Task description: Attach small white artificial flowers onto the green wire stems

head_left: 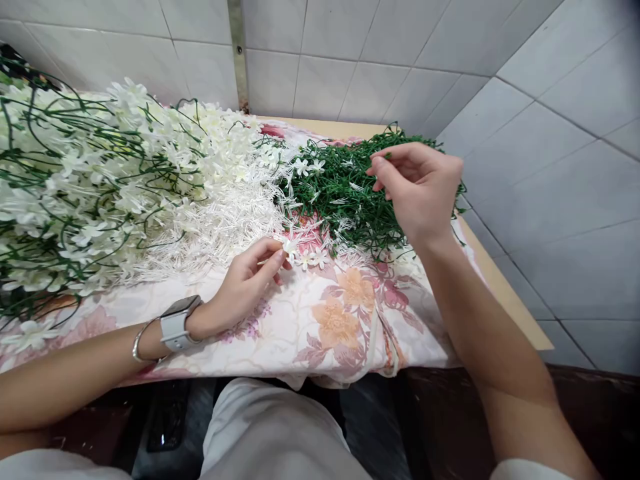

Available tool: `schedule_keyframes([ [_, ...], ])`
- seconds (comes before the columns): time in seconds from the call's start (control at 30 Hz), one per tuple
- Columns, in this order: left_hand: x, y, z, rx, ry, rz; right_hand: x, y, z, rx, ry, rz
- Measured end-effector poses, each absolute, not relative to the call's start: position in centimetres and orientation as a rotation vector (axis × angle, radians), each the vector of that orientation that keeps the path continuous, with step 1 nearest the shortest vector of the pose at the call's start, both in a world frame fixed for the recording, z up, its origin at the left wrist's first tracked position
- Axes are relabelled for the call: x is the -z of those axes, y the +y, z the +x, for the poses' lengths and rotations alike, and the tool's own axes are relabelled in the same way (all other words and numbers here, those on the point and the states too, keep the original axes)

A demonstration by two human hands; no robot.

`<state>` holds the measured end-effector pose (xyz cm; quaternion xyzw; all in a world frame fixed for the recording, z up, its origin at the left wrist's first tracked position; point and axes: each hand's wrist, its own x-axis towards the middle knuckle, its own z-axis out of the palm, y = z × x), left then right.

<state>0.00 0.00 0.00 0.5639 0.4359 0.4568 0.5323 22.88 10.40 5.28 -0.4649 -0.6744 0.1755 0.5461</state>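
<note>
left hand [250, 277] pinching white flower [290, 248]; right hand [417, 190] half-curled, empty-looking, over green stem pile [345, 200], up-right of flower.

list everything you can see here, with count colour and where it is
flower sprays: one big heap, white blooms on green stems, left half of the table
white stamen pieces: one loose pile, white, middle of the table beside the heap
green stems: one pile, dark green with a few white blooms among them, back right of the table
loose small flowers: a few, white, on the cloth by the left fingertips
cloth: one, pale with pink and orange flower print, covering the table
table: one, tan edge showing at right
tiled wall: white-grey, behind and to the right
watch: one, white strap, left wrist
bangle: one, silver, left wrist
left hand: pinching a small white flower
right hand: raised over the green stems, fingertips pinched
</note>
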Motion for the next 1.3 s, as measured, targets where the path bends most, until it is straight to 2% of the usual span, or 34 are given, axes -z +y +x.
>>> schedule_keyframes([
  [0.13,0.0,0.1,0.0,-1.090,1.021,1.403,-6.0,9.4,23.1,-0.352,-1.579,-1.048],
  [0.23,-0.3,0.1,0.0,-1.076,1.015,1.450,-6.1,9.0,22.8,-0.438,-1.567,-0.986],
  [0.47,-0.9,0.0,-0.1,-1.072,0.979,1.528,-4.7,7.9,20.7,-1.258,-1.770,-0.879],
  [0.63,-0.4,0.0,0.0,-0.993,0.954,1.488,-3.7,6.6,19.2,-1.598,-1.848,-0.842],
  [0.7,-0.2,0.0,0.0,-0.979,0.963,1.457,-3.7,6.3,19.0,-1.464,-1.912,-0.853],
  [0.87,-0.2,0.0,-0.1,-1.015,1.029,1.415,-4.6,5.8,19.4,-0.782,-2.134,-0.699],
  [1.3,0.0,0.1,-0.1,-0.987,1.044,1.573,-4.0,5.2,19.1,-0.162,-2.593,-0.541],
])
